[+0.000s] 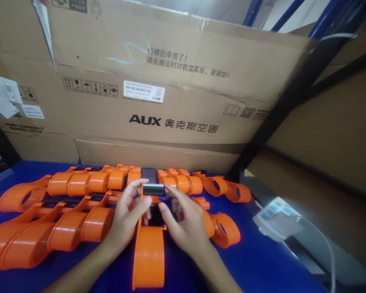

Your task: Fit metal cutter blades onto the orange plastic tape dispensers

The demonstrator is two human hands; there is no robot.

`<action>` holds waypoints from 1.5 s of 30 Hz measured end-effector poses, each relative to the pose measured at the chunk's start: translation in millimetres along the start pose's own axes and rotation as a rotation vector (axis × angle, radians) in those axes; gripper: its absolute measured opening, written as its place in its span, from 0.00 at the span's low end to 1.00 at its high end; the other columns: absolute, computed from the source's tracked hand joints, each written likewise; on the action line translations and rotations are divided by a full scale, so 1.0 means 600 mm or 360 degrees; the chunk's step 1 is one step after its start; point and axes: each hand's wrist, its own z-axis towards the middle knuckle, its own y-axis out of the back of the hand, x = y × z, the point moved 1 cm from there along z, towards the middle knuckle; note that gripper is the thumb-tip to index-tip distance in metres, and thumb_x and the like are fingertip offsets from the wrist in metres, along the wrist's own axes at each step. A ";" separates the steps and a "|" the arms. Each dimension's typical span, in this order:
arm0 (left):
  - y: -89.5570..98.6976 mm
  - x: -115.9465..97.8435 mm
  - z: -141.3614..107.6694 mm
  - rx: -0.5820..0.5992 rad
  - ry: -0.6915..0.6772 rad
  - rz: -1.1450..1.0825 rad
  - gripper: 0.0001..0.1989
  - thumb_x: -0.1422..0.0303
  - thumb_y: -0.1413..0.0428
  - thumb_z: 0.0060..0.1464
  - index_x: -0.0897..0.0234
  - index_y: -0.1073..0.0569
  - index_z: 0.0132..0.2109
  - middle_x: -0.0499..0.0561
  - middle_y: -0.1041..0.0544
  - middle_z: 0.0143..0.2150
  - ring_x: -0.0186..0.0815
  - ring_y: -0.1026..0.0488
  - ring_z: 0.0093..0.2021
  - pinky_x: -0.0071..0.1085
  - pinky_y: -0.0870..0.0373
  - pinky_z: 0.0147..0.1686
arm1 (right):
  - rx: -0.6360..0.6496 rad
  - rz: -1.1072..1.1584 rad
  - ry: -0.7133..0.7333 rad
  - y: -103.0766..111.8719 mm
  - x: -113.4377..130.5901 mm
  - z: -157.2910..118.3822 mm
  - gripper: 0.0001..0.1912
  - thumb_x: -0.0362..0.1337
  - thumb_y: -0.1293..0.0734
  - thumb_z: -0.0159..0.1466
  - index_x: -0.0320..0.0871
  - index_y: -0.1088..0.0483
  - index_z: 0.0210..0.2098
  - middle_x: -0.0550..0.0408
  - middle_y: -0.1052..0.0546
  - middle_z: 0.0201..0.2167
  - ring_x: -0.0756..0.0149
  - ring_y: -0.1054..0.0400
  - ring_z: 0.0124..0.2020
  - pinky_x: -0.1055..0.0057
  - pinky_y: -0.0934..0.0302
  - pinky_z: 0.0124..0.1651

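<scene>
An orange plastic tape dispenser (149, 257) is held in front of me, its round hub toward me. At its far end a silvery serrated blade (153, 185) sits over a black strip. My left hand (131, 207) grips the left side of that end, the thumb pressing near the blade. On the right side my right hand (184, 217) has its fingers curled about the same end, thumb below the blade. Part of the dispenser's middle is dark and partly covered by my fingers.
Orange tape dispensers stand in two rows on the blue surface (250, 260), several on the left (65, 232) and several on the right (225, 230). A dark phone-like object (149, 174) lies behind my hands. Cardboard boxes (177, 101) form the back; a white device with a cable (276, 219) sits right.
</scene>
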 end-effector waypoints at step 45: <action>0.001 0.013 0.024 0.0069 0.0227 -0.0167 0.18 0.58 0.31 0.50 0.62 0.26 0.42 0.40 0.31 0.20 0.26 0.39 0.16 0.23 0.42 0.18 | -0.0016 -0.0106 0.0379 -0.024 -0.033 0.003 0.26 0.33 0.36 0.70 0.44 0.33 0.67 0.46 0.17 0.42 0.57 0.20 0.40 0.60 0.24 0.45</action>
